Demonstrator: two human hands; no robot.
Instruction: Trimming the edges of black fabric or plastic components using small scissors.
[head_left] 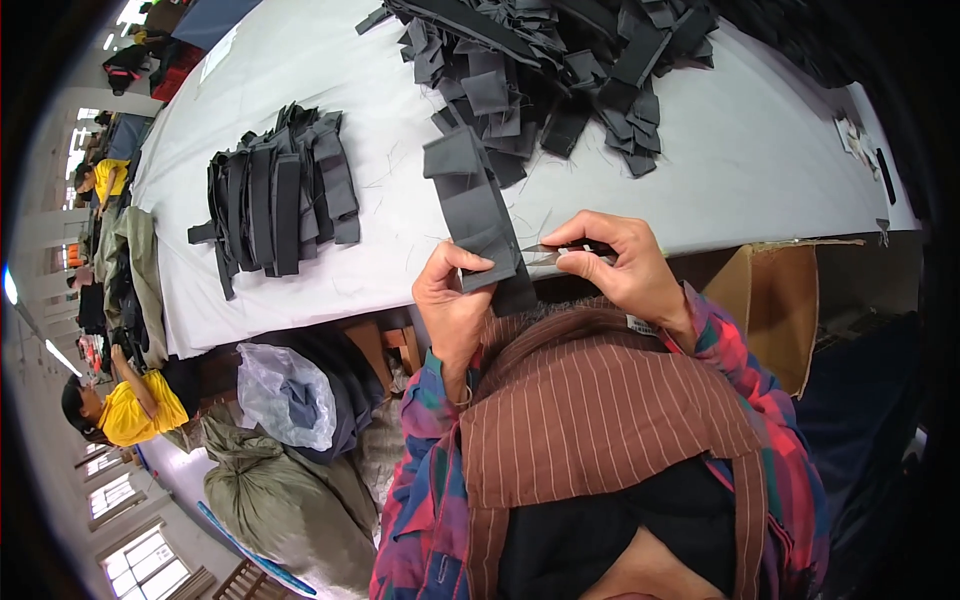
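Note:
My left hand (pixel 452 300) pinches the lower end of a dark grey fabric strip (pixel 472 205) that stands up over the edge of the white table (pixel 720 150). My right hand (pixel 620 262) holds small metal snips (pixel 548 253), their blades pointing left at the strip's lower edge. Both hands are in front of my chest, above a brown striped apron.
A heap of dark fabric pieces (pixel 560 70) lies at the table's far side and a neater stack of strips (pixel 278 195) at the left. A cardboard box (pixel 775 300) stands at the right below the table. Sacks and a plastic bag (pixel 285 395) sit at the left. Two people in yellow shirts are at the far left.

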